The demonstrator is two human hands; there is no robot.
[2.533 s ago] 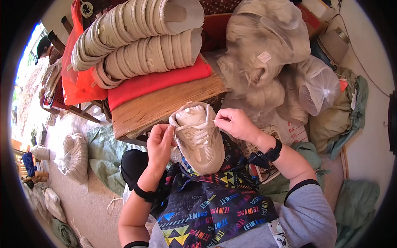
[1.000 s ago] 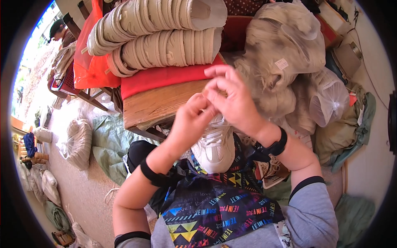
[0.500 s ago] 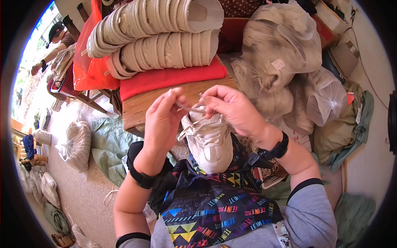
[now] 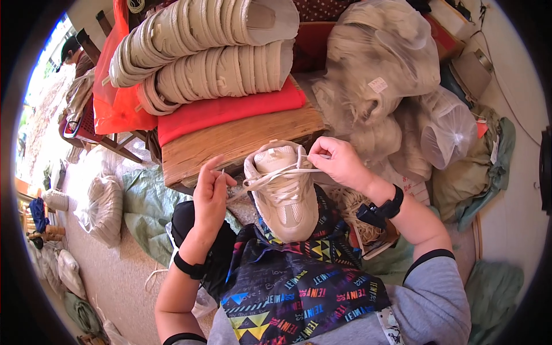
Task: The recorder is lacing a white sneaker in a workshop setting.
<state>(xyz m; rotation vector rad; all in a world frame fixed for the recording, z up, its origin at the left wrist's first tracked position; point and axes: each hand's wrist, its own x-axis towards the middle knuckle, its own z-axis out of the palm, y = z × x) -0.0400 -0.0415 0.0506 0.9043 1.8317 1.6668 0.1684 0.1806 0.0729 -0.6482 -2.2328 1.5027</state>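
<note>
Shoe (image 4: 291, 214) is just this side of the worktop (image 4: 241, 137), its lace (image 4: 278, 174) threaded and crossed but with no bow yet, and left hand (image 4: 211, 194) and right hand (image 4: 340, 165) fingers pinch it.

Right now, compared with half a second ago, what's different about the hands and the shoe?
Both hands were close together above the shoe; they have parted. The left hand moved left and lower, the right hand right and slightly lower. A lace now stretches across the shoe's opening. I can't tell whether any end was released. The shoe and nested beige stacks stayed put.
</note>
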